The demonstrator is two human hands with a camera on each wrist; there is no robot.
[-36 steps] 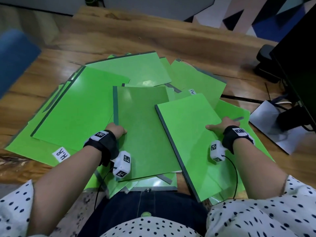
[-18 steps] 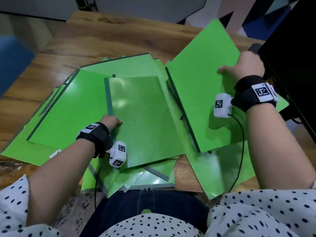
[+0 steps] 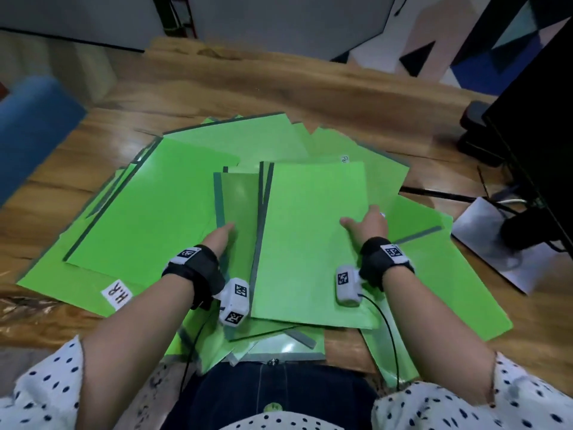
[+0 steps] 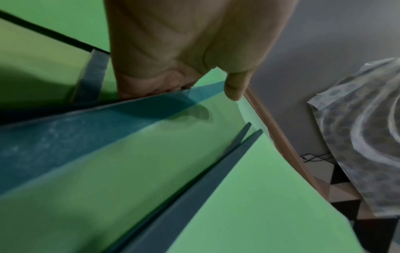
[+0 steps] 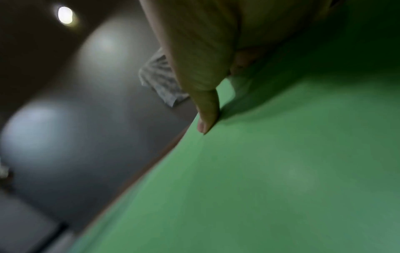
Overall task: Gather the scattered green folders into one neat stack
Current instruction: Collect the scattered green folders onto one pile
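Observation:
Several green folders lie fanned in a loose pile on the wooden table (image 3: 248,88). My right hand (image 3: 367,225) grips the right edge of one green folder (image 3: 310,243), thumb on top (image 5: 205,109) and fingers under it; this folder (image 5: 281,171) lies across the pile's middle. Under its left side a second folder (image 3: 240,200) with a dark spine shows. My left hand (image 3: 221,235) pinches that spine edge (image 4: 129,162), thumb (image 4: 234,89) above and fingers hidden below. A big folder (image 3: 148,212) lies to the left.
A folder with a white "H.R" label (image 3: 116,294) lies at the front left. More folders hang over the table's near edge by my lap. A black monitor (image 3: 542,135), cables and a white sheet (image 3: 490,243) stand at the right. A blue chair (image 3: 28,128) is at far left.
My right hand lifted its folder up toward the right, then brought it back down leftward onto the folder that the left hand holds. The left hand stayed on its spine edge.

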